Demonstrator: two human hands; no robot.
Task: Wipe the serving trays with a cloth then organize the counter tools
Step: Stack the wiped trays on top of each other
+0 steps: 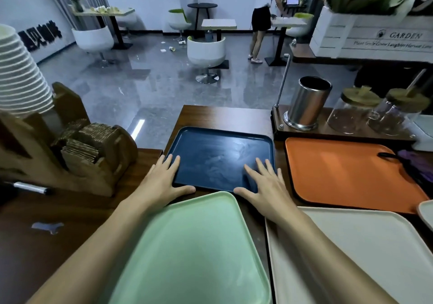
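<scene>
Navy tray [215,153] is under both hands, on the bench [58,233], centre, with streaky smears across its surface.

- left hand [161,179]: flat, palm down, fingers spread. Fingertips lie over the tray's left rim, thumb along its near edge. Not gripping.
- right hand [264,184]: flat and spread too. Fingers lie on the tray's near right corner, thumb at the near rim. Released, holding nothing.
- Both forearms reach forward over the nearer trays.

Outward from there:
- green tray [194,245] is nearest the camera, its far corner between the two thumbs.
- beige tray [363,245] is at near right, under the right forearm.
- orange tray [346,172] is just right of the navy one.
- What looks like a purple cloth [419,165] with a black loop lies at the orange tray's right edge.
- Behind the orange tray, a wooden base [328,132] carries a steel cup [307,102] and two glass jars [351,111] with wooden lids.
- On the left are a wooden holder [77,158] stuffed with cardboard sleeves [86,139], a stack of paper cups [18,76] and a marker [32,188] lying flat.

Writing:
- white crate [375,34], top right, holding flowers, reads "GARDEN". The script line below it is roughly "Plant Smile Grow Laughter Harvest Love", partly blurred.
- Dark wall lettering [39,37] at far left is too blurred to read.
</scene>
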